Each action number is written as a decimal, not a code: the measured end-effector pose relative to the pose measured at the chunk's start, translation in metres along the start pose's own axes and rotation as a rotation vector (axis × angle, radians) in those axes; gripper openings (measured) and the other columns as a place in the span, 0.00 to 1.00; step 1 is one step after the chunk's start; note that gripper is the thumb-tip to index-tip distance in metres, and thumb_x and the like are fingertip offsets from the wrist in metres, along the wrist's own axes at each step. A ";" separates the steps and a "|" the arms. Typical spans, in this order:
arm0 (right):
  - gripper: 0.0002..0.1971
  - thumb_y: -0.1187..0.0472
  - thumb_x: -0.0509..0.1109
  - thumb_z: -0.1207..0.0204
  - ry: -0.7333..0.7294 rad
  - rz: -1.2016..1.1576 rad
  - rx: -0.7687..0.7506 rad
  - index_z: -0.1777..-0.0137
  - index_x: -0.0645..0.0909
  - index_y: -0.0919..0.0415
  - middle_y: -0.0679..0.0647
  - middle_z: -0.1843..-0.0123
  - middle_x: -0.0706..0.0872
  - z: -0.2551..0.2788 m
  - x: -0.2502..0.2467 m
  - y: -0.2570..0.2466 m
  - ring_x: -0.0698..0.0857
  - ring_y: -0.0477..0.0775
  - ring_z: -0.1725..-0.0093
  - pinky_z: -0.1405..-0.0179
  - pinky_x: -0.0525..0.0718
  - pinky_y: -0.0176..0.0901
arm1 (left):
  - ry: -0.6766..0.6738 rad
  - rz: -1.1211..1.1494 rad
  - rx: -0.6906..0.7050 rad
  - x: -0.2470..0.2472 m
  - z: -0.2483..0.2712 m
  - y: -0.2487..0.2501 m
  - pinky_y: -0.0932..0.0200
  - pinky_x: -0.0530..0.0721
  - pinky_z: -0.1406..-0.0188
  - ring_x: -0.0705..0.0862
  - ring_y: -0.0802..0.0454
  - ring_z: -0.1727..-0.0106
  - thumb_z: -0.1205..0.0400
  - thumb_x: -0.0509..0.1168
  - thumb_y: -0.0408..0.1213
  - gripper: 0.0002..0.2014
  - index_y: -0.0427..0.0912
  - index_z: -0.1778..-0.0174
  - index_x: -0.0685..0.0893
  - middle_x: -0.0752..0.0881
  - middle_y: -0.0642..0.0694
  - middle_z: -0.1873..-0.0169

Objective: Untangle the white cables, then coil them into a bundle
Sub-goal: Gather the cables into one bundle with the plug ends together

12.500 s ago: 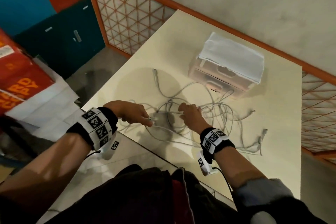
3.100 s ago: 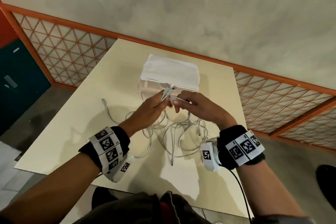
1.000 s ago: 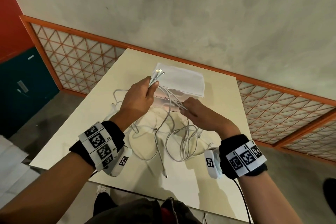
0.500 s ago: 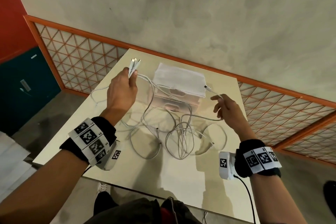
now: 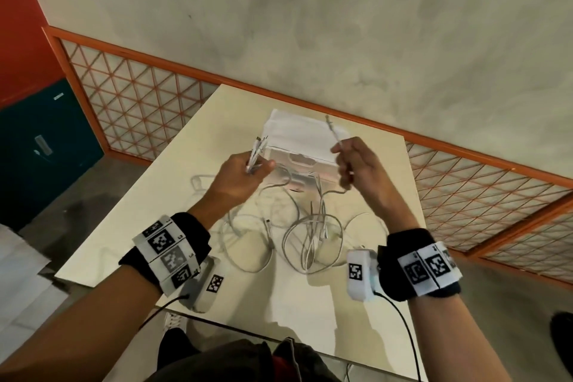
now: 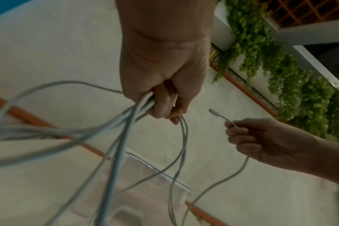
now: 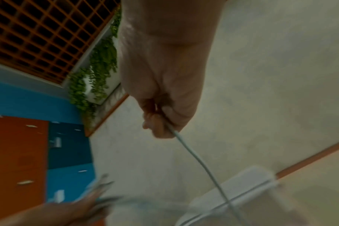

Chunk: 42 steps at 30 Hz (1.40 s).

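Observation:
Several white cables [image 5: 310, 236] hang in loose loops down to the cream table [image 5: 155, 220]. My left hand [image 5: 245, 170] is raised above the table and grips a bunch of cable ends [image 5: 257, 152], their plugs sticking up past my fingers; the left wrist view shows the strands [image 6: 126, 122] fanning out of that fist [image 6: 162, 97]. To the right, my right hand [image 5: 353, 164] pinches one single cable [image 7: 194, 154] just below its plug [image 5: 330, 125]; that cable drops to the pile. The two hands are level and a little apart.
A white storage box [image 5: 304, 146] with a cloth on top stands at the table's far side, right behind my hands. An orange lattice railing [image 5: 139, 108] runs along the table's far edge, in front of a grey wall. Dark blue cabinets [image 5: 46, 146] stand at the left.
Both hands have drawn closer together and sit in front of the box. The right hand holds its cable end upright; the left still grips the bunch, now lower and further right.

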State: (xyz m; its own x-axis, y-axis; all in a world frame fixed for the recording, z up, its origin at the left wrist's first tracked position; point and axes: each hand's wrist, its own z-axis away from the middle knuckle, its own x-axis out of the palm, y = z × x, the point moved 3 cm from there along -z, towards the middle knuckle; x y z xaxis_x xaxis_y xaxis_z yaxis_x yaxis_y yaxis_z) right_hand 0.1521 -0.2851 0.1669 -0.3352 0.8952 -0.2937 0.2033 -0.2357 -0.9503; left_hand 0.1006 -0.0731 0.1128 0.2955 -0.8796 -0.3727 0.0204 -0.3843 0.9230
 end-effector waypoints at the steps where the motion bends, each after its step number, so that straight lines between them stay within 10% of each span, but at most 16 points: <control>1: 0.09 0.64 0.52 0.14 -0.071 -0.020 -0.014 0.49 0.74 0.62 0.52 0.68 0.72 0.003 0.015 -0.005 0.72 0.47 0.73 0.74 0.74 0.38 | -0.028 0.068 -0.024 0.005 0.003 0.003 0.60 0.77 0.75 0.77 0.62 0.77 0.17 0.62 0.45 0.14 0.37 0.55 0.84 0.83 0.44 0.70; 5: 0.07 0.64 0.54 0.14 -0.236 -0.005 -0.071 0.48 0.72 0.66 0.59 0.65 0.78 0.011 0.064 -0.012 0.80 0.54 0.71 0.68 0.84 0.40 | -0.096 0.381 -0.105 0.021 0.011 0.016 0.68 0.59 0.87 0.63 0.63 0.86 0.13 0.48 0.50 0.20 0.39 0.52 0.79 0.74 0.48 0.72; 12: 0.05 0.64 0.58 0.16 -0.238 0.158 -0.083 0.53 0.71 0.65 0.55 0.69 0.84 0.014 0.083 -0.002 0.86 0.59 0.71 0.60 0.88 0.59 | -0.096 0.357 -0.018 0.026 0.016 0.021 0.67 0.62 0.87 0.65 0.59 0.85 0.13 0.53 0.47 0.17 0.40 0.62 0.72 0.71 0.50 0.84; 19: 0.11 0.58 0.63 0.17 -0.177 0.206 -0.064 0.37 0.72 0.59 0.57 0.68 0.88 0.008 0.057 0.003 0.89 0.52 0.72 0.62 0.88 0.44 | -0.082 0.294 0.071 0.017 0.019 0.027 0.76 0.66 0.83 0.75 0.66 0.83 0.11 0.47 0.38 0.17 0.41 0.60 0.77 0.79 0.45 0.71; 23: 0.10 0.58 0.63 0.17 -0.341 0.415 -0.073 0.50 0.83 0.63 0.57 0.64 0.92 0.001 0.050 0.010 0.89 0.47 0.65 0.53 0.85 0.45 | -0.100 0.234 0.089 0.017 0.018 0.021 0.69 0.67 0.78 0.69 0.62 0.83 0.11 0.48 0.42 0.17 0.42 0.61 0.76 0.83 0.43 0.73; 28: 0.10 0.57 0.61 0.16 -0.318 0.510 -0.058 0.55 0.82 0.59 0.55 0.65 0.93 0.000 0.047 0.019 0.84 0.33 0.69 0.69 0.75 0.28 | -0.046 0.091 0.139 0.005 0.022 0.028 0.66 0.69 0.71 0.74 0.67 0.81 0.11 0.49 0.41 0.18 0.38 0.52 0.82 0.78 0.53 0.76; 30: 0.09 0.58 0.63 0.18 -0.225 0.574 0.001 0.54 0.83 0.58 0.56 0.63 0.92 -0.007 0.039 0.037 0.83 0.30 0.71 0.68 0.76 0.23 | -0.064 0.158 0.188 0.001 0.023 0.037 0.64 0.69 0.72 0.70 0.63 0.84 0.11 0.48 0.42 0.17 0.48 0.55 0.82 0.85 0.39 0.70; 34: 0.15 0.57 0.68 0.23 -0.103 0.627 0.242 0.38 0.76 0.55 0.62 0.55 0.91 -0.013 0.026 0.072 0.90 0.62 0.58 0.46 0.86 0.56 | -0.082 0.392 0.147 -0.006 0.021 0.050 0.62 0.54 0.84 0.55 0.51 0.83 0.11 0.46 0.45 0.15 0.46 0.61 0.70 0.90 0.41 0.66; 37: 0.15 0.55 0.68 0.21 -0.115 0.520 0.045 0.36 0.75 0.54 0.58 0.59 0.88 -0.005 0.035 0.048 0.87 0.54 0.63 0.53 0.82 0.45 | -0.150 0.466 0.122 -0.006 0.018 0.059 0.57 0.52 0.82 0.55 0.53 0.82 0.11 0.44 0.45 0.16 0.44 0.61 0.69 0.87 0.45 0.72; 42: 0.17 0.48 0.69 0.24 -0.489 0.173 -0.051 0.37 0.79 0.51 0.43 0.41 0.84 0.010 0.070 0.002 0.84 0.43 0.39 0.36 0.80 0.36 | -0.219 0.582 0.145 -0.002 0.016 0.072 0.66 0.60 0.83 0.61 0.58 0.84 0.11 0.44 0.44 0.17 0.42 0.61 0.69 0.82 0.43 0.74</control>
State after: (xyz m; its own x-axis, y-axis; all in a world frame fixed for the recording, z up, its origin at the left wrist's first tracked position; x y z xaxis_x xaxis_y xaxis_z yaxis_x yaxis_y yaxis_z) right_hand 0.1195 -0.2270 0.1431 -0.6811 0.5603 -0.4714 0.3342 -0.3350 -0.8810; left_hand 0.0861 -0.1033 0.1782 0.0167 -0.9868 0.1609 -0.2189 0.1534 0.9636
